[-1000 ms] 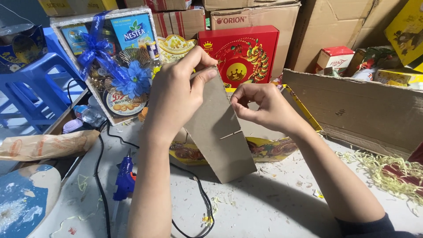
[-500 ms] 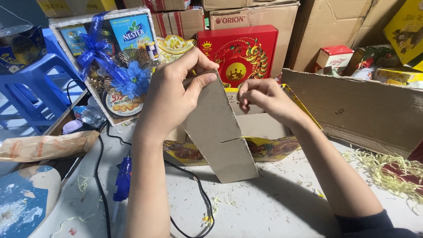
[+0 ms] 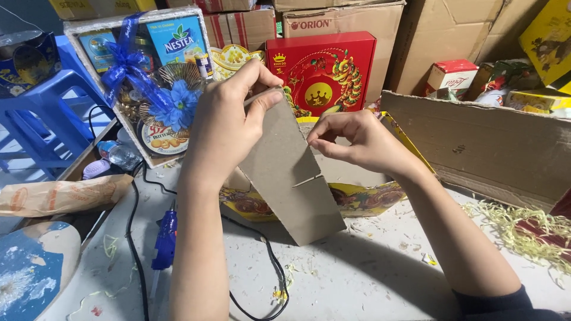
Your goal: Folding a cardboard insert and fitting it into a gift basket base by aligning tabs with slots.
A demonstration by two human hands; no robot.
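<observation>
The work in hand looks like fitting a slotted cardboard divider (image 3: 291,172) into the open yellow box (image 3: 357,193) that lies on the white table (image 3: 369,279) just in front of the red gift box (image 3: 324,71). The left hand (image 3: 229,116) is closed on the divider's top edge, thumb on the near face and fingers (image 3: 253,74) curled over the far side, holding the piece tilted above the yellow box's near left corner, its lower corner pointing down toward the table. The right hand (image 3: 360,142) hovers just right of the divider, over the yellow box, thumb and forefinger pinched together; whether something small sits between them I cannot tell. A slit cut into the divider's right edge faces that hand. By my judgement, the next move calls for lining that slit with a mating piece while the left wrist keeps the divider steady.
</observation>
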